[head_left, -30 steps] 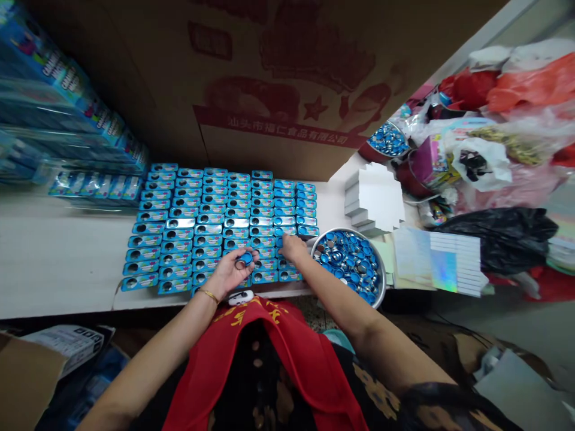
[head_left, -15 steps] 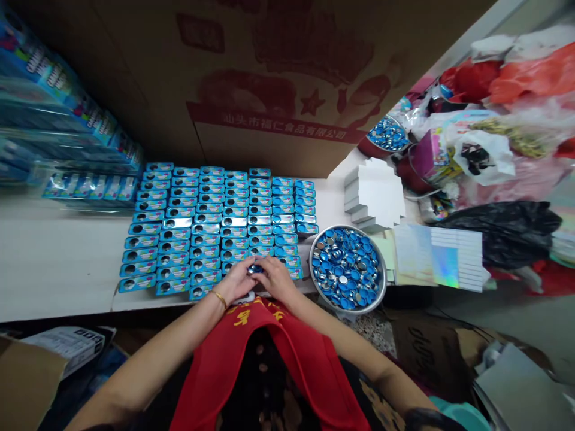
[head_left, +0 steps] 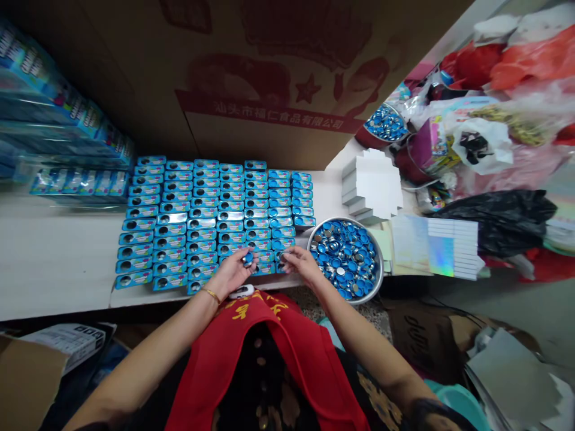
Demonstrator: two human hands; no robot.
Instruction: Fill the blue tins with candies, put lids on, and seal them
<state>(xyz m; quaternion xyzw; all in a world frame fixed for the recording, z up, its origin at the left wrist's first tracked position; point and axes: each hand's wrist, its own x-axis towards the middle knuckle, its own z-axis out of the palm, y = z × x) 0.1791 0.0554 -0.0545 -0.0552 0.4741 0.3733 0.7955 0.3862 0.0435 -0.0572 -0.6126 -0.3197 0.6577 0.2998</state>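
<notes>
My left hand (head_left: 232,274) is palm up, its fingers curled around a small round blue metal cap (head_left: 247,258); whether more lie beneath is hidden. My right hand (head_left: 303,264) has thumb and fingertips pinched together over the near end of a column of small blue boxes (head_left: 210,234). Something small and dark, perhaps another cap, shows at those fingertips, too small to be sure of. The boxes lie in several close columns, each with a round spot at its left end. To the right of my right hand stands a round metal bowl (head_left: 381,281) full of blue and silver caps.
A large cardboard box (head_left: 269,143) walls off the back. Packed blue display boxes (head_left: 85,129) are stacked at the left. Right of the bowl are a stack of white card (head_left: 375,182), shiny sheets (head_left: 417,245) and a black plastic bag (head_left: 498,221). Another bowl of caps (head_left: 386,123) stands behind.
My hands were together over the near boxes and are now apart. The right has moved right to the box column's near end; the left has drawn slightly left, its cap now showing.
</notes>
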